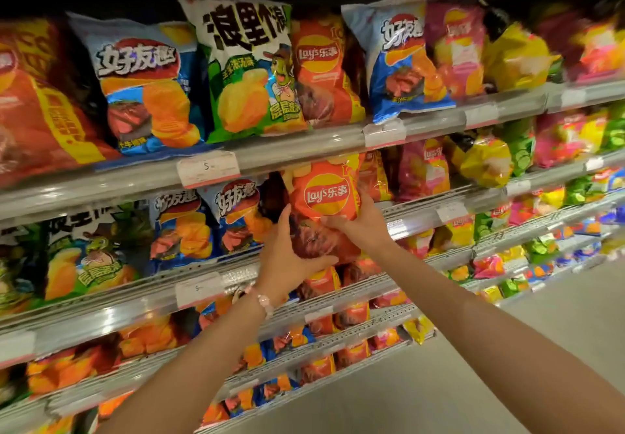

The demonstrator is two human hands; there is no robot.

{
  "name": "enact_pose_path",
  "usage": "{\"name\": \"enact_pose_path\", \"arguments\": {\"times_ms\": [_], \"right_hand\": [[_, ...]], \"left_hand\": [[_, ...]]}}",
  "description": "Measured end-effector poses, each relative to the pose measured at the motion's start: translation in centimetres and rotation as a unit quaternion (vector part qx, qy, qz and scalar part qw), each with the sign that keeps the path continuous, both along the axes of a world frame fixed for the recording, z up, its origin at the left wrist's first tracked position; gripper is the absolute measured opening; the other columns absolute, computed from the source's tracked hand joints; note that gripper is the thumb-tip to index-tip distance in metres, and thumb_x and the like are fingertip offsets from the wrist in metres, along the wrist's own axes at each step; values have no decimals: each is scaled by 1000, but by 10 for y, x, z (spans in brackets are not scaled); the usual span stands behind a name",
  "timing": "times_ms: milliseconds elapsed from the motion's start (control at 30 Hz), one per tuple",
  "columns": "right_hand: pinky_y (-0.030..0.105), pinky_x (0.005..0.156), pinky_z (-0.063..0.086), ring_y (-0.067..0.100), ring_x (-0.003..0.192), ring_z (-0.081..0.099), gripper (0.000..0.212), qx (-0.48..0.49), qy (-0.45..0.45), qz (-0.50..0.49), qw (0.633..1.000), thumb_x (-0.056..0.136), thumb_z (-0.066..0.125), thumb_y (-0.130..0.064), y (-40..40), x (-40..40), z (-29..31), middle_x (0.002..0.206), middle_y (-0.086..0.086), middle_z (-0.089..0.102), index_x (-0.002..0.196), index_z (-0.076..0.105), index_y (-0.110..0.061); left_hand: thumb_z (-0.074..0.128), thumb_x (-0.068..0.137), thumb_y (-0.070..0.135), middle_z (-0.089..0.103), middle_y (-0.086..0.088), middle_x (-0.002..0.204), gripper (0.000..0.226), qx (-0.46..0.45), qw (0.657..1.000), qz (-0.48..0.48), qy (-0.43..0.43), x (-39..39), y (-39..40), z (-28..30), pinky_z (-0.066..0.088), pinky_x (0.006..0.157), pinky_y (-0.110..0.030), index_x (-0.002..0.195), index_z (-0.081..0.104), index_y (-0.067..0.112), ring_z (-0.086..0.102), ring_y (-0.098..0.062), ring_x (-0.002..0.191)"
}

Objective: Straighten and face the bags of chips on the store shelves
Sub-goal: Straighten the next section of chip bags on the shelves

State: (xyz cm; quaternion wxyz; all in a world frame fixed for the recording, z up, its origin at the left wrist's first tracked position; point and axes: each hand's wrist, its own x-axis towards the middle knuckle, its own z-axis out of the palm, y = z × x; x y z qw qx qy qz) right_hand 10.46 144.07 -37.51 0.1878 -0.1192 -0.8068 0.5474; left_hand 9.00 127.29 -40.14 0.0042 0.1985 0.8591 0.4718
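Head view: you are holding the orange bag [326, 202] upright at the second shelf [422, 215], its logo facing you. Your left hand [287, 257] is cupping its lower left corner; your right hand [362, 220] is gripping its right edge, fingers curled.

I see two bare forearms with no sleeves on either one, and both the left hand [287, 257] and the right hand [362, 224] are ungloved. On the left wrist I make out a bracelet [262, 300] of pale pink beads with a small dark charm beside it.
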Motion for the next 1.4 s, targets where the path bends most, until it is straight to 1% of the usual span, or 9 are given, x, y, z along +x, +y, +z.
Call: {"name": "enact_pose_path", "arguments": {"times_ms": [100, 233, 400, 733, 900, 1000, 1100, 1300, 1400], "right_hand": [[32, 95, 44, 15, 108, 55, 92, -5, -3, -15, 1000, 67, 85, -29, 36, 5, 2, 119, -2, 59, 141, 32, -16], [28, 85, 42, 20, 110, 55, 89, 16, -25, -53, 998, 69, 83, -32, 74, 8, 0, 121, 2, 57, 138, 31, -10], [43, 89, 49, 28, 108, 59, 81, 52, -32, -96, 993, 67, 83, -37, 109, 0, -3, 119, 8, 61, 128, 38, -9], [39, 92, 50, 19, 104, 59, 76, 54, -4, -71, 996, 67, 83, -37, 150, -25, 8, 117, 1, 60, 128, 43, -18], [41, 92, 52, 16, 100, 60, 62, 40, 29, -49, 998, 72, 82, -30, 152, -47, 6, 100, -11, 59, 122, 48, -18], [35, 89, 51, 15, 99, 61, 57, 28, 62, -42, 997, 73, 80, -28, 150, -63, 8, 104, -5, 61, 119, 47, -19], [31, 89, 48, 15, 102, 59, 63, 31, 47, -17, 998, 73, 80, -27, 153, -78, 8, 110, -2, 60, 125, 47, -16], [36, 99, 44, 18, 107, 52, 73, 53, -24, 5, 998, 70, 83, -31, 171, -98, -14, 118, 4, 49, 130, 46, -15], [45, 98, 47, 26, 110, 58, 72, 56, -50, 32, 997, 68, 83, -33, 181, -105, -20, 122, 11, 57, 128, 46, -17]], "left_hand": [[84, 47, 64, 13, -3, 158, 138, -141, 989, -19, 50, -18, 16, 8, 25, 115, -47, 152, 1, 31, 14, -23, 145], [83, 53, 63, -8, -7, 160, 139, -329, 936, -23, 124, -44, 41, 11, 7, 117, -55, 152, -7, 27, -8, -27, 147], [81, 68, 47, -24, -12, 157, 131, -475, 857, -13, 200, -74, 68, 1, -6, 112, -61, 150, -19, 29, -21, -32, 145], [77, 72, 46, -7, -18, 160, 128, -515, 815, 55, 259, -100, 81, -24, 14, 114, -59, 145, -26, 23, 1, -37, 147], [83, 57, 56, 9, -21, 159, 140, -516, 803, 67, 291, -106, 83, -31, 25, 111, -58, 150, -17, 21, 14, -39, 145], [87, 45, 58, 14, -22, 155, 147, -506, 806, 71, 300, -111, 81, -35, 33, 106, -58, 149, -9, 20, 22, -39, 142], [93, 44, 42, 15, -22, 152, 145, -482, 816, 72, 311, -113, 81, -39, 40, 99, -58, 151, -2, 19, 25, -40, 138], [89, 51, 46, 12, -21, 158, 148, -511, 808, 86, 279, -103, 85, -40, 30, 106, -59, 148, -21, 22, 18, -39, 144], [93, 46, 34, 12, -20, 158, 148, -523, 802, 109, 268, -101, 89, -38, 35, 102, -60, 150, -12, 20, 26, -39, 140]]}}
